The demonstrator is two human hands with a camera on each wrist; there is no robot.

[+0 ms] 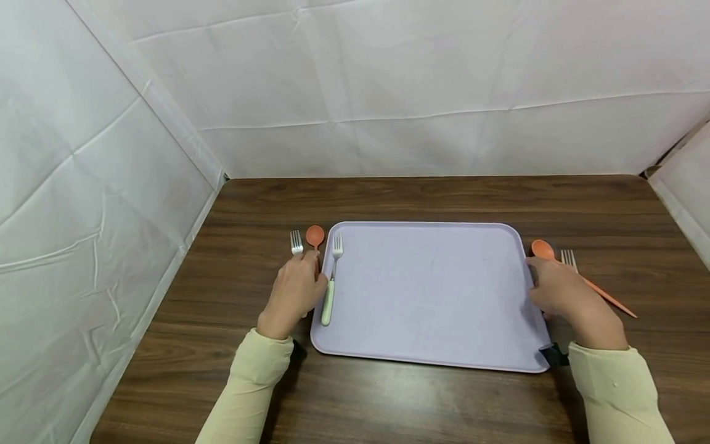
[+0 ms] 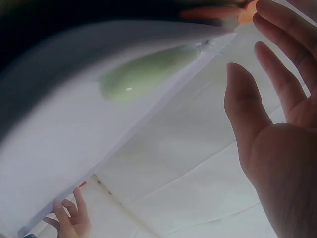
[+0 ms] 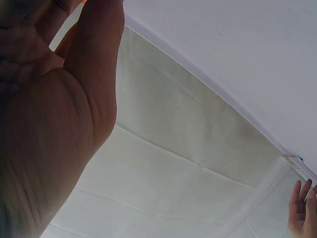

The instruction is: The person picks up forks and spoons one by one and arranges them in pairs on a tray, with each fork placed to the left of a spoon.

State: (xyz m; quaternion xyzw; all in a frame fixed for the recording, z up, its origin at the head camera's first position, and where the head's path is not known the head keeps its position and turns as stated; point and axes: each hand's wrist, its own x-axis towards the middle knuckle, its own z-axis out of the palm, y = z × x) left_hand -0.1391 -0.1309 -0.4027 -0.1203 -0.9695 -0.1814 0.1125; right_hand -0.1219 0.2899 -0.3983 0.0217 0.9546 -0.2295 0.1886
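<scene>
Tray: Smooth, round-cornered lavender tray (image 1: pixel 427 290) with a raised rim, flat on the dark wood-grain desk (image 1: pixel 427 401).
Green-handled fork: Metal-tined fork (image 1: pixel 333 280) inside the tray's left edge.
Left hand: Fingers loosely spread, this hand (image 1: pixel 294 287) hides the handles of a metal fork (image 1: pixel 296 242) and orange spoon (image 1: pixel 315 235).
Right hand: At the tray's right rim, fingers extended, this hand (image 1: pixel 560 293) partly covers a second orange spoon (image 1: pixel 542 249) and fork (image 1: pixel 569 259); contact unclear.
Tray corner: Black object (image 1: pixel 553 355), indistinct.
</scene>
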